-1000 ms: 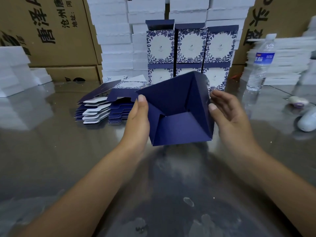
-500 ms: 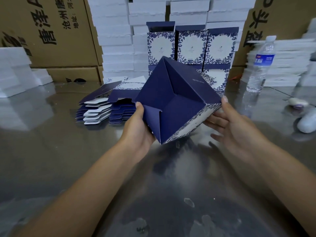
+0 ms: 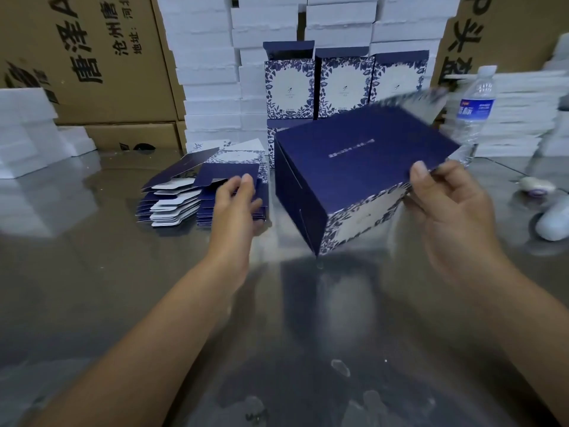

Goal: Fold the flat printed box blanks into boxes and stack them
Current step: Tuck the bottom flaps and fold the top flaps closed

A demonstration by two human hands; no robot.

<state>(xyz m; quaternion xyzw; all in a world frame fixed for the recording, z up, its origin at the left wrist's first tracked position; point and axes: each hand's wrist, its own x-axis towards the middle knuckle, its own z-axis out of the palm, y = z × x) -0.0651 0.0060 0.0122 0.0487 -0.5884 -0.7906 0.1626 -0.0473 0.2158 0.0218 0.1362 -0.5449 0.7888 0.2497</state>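
A folded navy box [image 3: 354,167] with blue-and-white floral sides hangs tilted above the table, closed bottom facing me. My right hand [image 3: 446,204] pinches its right edge, thumb on top. My left hand [image 3: 237,204] is off the box, fingers loosely curled, over the pile of flat box blanks [image 3: 191,195] to the left. Finished boxes [image 3: 345,84] stand stacked in two rows behind the held box.
A water bottle [image 3: 474,112] stands at the right, with white rounded objects [image 3: 554,217] near the right edge. White foam stacks [image 3: 209,75] and brown cartons [image 3: 92,63] line the back. The glossy table [image 3: 277,318] spreads below my arms.
The box has been turned so its closed bottom faces me instead of its open inside. My left hand let go of it and moved left over the blanks. My right hand now holds it alone.
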